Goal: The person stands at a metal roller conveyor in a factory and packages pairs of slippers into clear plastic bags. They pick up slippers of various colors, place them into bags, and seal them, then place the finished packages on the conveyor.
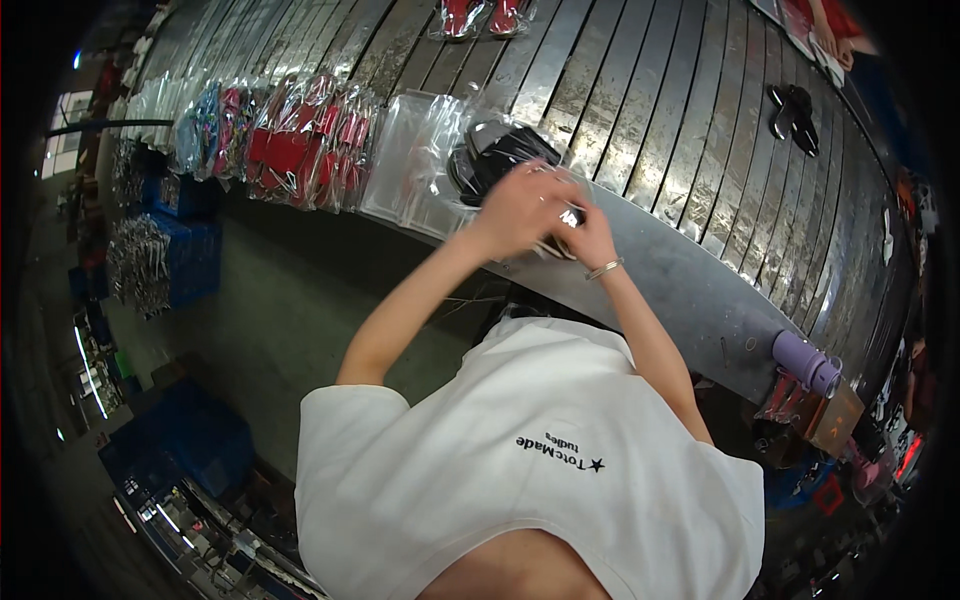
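Note:
A pair of black sandals [500, 155] lies in a clear plastic bag [446, 172] at the near edge of the metal work surface. My left hand [522, 208] reaches over the sandals, its fingers curled at the bag and blurred by motion. Close against it, my right hand [588, 230] has thumb and fingers closed around the near end of the sandals; a bracelet circles that wrist. Both hands hide much of the footwear. Flat clear plastic bags [395, 165] lie in a stack just left of it.
Bagged red footwear [295, 145] lines the edge farther left. A slatted metal conveyor [640, 110] runs behind, carrying loose black sandals [795, 120] at right and bagged red shoes [480, 15] at the far side. A purple bottle [803, 362] lies at the near right; blue crates [190, 262] stand at left.

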Tool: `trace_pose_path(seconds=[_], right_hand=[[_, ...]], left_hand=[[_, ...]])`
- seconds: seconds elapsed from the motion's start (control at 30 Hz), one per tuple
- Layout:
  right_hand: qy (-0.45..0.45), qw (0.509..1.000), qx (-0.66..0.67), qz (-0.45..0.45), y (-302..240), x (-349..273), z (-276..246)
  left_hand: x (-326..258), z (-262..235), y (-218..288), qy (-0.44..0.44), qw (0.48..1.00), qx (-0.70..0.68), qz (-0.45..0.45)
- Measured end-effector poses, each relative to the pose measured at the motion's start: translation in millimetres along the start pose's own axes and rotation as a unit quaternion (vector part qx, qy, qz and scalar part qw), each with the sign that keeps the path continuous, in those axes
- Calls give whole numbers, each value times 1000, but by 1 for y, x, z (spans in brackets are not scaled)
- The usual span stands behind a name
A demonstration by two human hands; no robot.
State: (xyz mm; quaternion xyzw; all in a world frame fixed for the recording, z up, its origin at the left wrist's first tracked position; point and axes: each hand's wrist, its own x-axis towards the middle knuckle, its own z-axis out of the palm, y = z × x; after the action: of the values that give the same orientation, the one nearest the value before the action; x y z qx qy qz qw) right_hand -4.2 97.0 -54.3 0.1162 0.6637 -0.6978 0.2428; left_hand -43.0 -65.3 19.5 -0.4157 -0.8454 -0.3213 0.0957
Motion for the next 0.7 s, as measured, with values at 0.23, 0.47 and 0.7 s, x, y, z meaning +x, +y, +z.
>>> trace_pose_path(seconds=[0.23, 0.47, 0.7], right_hand=[[225, 957, 82, -164, -79, -36, -50], [320, 861, 300, -256, -119, -62, -88], [335, 840, 320, -282, -114, -93, -99]], left_hand=[[21, 27, 45, 213, 960, 3, -180], [64, 45, 96, -335, 898, -230, -170], [93, 62, 72, -37, 769, -537, -345]])
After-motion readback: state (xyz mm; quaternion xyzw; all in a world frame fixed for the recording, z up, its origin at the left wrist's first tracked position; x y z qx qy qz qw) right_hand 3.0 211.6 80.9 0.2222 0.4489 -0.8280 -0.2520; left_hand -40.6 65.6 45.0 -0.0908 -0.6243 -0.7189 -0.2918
